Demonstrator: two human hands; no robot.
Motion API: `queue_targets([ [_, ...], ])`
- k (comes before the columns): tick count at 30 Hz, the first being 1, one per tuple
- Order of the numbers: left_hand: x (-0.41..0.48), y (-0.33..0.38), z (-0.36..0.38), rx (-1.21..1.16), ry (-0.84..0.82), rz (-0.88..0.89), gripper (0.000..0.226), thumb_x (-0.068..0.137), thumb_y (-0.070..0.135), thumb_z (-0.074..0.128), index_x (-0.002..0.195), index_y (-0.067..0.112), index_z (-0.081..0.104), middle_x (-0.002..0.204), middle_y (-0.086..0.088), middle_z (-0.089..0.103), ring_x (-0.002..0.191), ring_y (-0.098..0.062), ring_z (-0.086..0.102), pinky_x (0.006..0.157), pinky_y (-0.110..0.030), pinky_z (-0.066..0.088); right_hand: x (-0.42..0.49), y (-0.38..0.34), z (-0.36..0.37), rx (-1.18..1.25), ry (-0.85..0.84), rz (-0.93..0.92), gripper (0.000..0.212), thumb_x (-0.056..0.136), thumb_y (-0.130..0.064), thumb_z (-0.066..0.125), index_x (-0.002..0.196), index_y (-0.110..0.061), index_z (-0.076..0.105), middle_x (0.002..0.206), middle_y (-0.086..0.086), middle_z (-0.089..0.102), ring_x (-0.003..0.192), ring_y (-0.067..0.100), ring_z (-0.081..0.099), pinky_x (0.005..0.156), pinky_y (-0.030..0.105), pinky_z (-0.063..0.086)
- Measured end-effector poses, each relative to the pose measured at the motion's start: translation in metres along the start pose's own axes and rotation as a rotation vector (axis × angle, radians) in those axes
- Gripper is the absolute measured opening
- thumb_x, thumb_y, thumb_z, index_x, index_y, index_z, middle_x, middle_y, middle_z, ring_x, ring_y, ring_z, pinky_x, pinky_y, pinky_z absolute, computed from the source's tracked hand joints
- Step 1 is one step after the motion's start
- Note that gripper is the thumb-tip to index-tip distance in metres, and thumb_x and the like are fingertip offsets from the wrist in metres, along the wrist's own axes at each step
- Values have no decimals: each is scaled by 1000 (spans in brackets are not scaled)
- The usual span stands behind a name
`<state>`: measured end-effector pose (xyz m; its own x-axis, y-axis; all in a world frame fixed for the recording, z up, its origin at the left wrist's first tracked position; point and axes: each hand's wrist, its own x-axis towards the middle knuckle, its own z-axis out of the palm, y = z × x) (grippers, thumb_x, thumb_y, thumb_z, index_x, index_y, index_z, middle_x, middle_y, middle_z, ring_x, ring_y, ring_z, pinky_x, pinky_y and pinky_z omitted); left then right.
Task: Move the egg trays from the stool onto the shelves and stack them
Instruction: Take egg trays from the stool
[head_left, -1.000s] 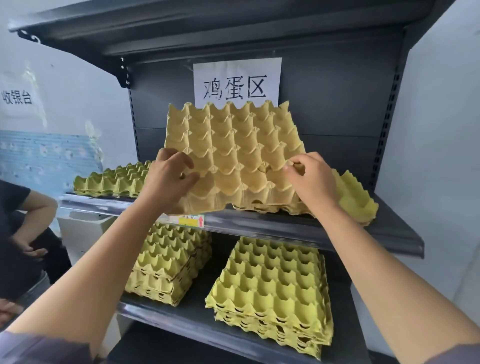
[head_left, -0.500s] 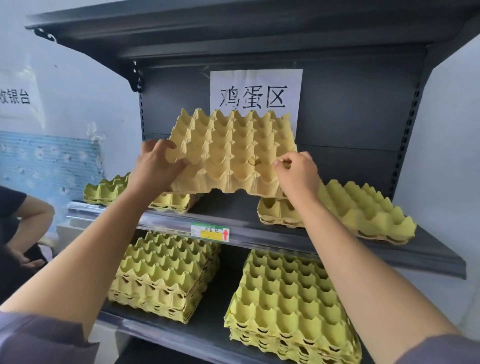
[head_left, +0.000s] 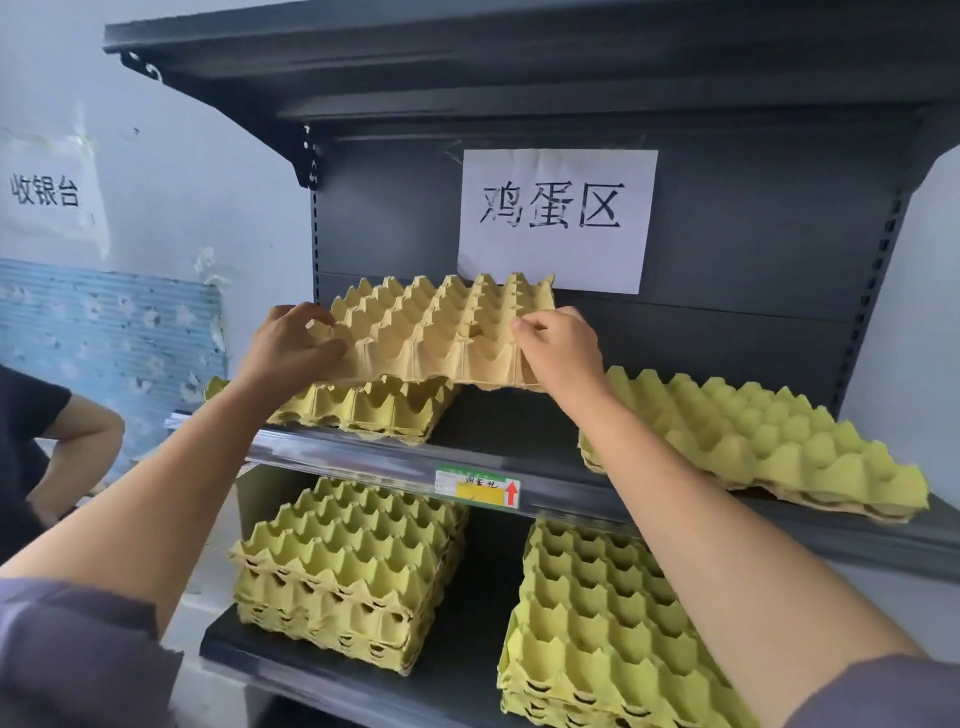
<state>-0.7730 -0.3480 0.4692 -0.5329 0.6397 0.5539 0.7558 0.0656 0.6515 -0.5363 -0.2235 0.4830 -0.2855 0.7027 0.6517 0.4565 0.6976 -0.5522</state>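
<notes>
- My left hand (head_left: 291, 348) grips the near left corner of a pale egg tray (head_left: 441, 332), up and left of the price label (head_left: 478, 486), with fingers curled round the tray's edge.
- My right hand (head_left: 558, 348) pinches the tray's near right corner, up and slightly right of the label.
- The tray hangs straight above the label. Its far edge is tipped up toward the paper sign (head_left: 556, 218), which is higher still above the label.
- The label is stuck on the front rail of the upper shelf (head_left: 337, 449).
- Up and left of the label, the tray's left part lies over a greenish left stack (head_left: 384, 405) on that shelf. I cannot tell whether the two touch.
- Right of the label, on the same shelf, a right stack (head_left: 753, 441) lies apart from the held tray.
- Below the label, on the lower shelf (head_left: 457, 670), a lower left stack (head_left: 348, 561) and a lower right stack (head_left: 597, 623) stand side by side with a gap between them.
- Far left of the label, another person (head_left: 26, 415) in a dark shirt is partly in view, one arm bent.
</notes>
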Motion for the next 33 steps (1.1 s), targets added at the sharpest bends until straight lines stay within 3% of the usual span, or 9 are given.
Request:
queue_targets([
  [3,19,-25,-13,-15,-14,-9,57,63,44,52,112,17,62,124,-13,50,98,-28,54,83,-33,38,8,-14,27,7,-17,0,34,98,-32,46,116,-11,66,123,7,52,110,19,53,85,25,36],
  [12,72,-109,-31,-15,-109,-51,48,57,56,54,96,30,62,119,-6,57,93,-27,61,79,-39,48,8,-36,112,8,-82,28,32,101,-22,40,123,-11,61,130,4,49,115,15,50,93,24,39],
  [15,78,-123,-22,16,-150,-79,45,64,53,51,101,29,61,115,-8,62,92,-29,61,75,-37,48,5,-30,126,-111,-123,93,33,101,-26,37,125,-18,58,131,1,51,112,18,53,90,35,46],
  [21,82,-132,-23,108,-150,-38,49,71,50,48,109,24,62,113,-1,66,95,-25,59,76,-32,46,3,-26,139,-169,-64,104,32,98,-17,39,118,-16,64,127,1,59,113,23,54,89,34,46],
  [25,85,-149,-24,86,-153,-15,31,87,34,59,113,18,61,115,-7,65,91,-26,58,73,-33,48,1,-28,146,-213,-67,125,35,95,-14,38,117,-20,64,129,-3,59,117,25,49,89,38,46],
  [28,84,-153,-23,110,-163,10,33,85,39,58,112,21,61,116,-6,63,89,-25,56,70,-32,46,-1,-27,147,-290,-61,128,37,94,-13,38,118,-21,64,129,-4,59,122,25,43,93,40,44],
  [33,76,-156,-20,239,-179,-4,53,72,53,39,115,28,56,120,-2,57,95,-28,54,75,-35,43,-2,-28,142,-295,-146,105,38,95,-11,38,124,-15,62,134,1,55,115,21,54,88,34,48],
])
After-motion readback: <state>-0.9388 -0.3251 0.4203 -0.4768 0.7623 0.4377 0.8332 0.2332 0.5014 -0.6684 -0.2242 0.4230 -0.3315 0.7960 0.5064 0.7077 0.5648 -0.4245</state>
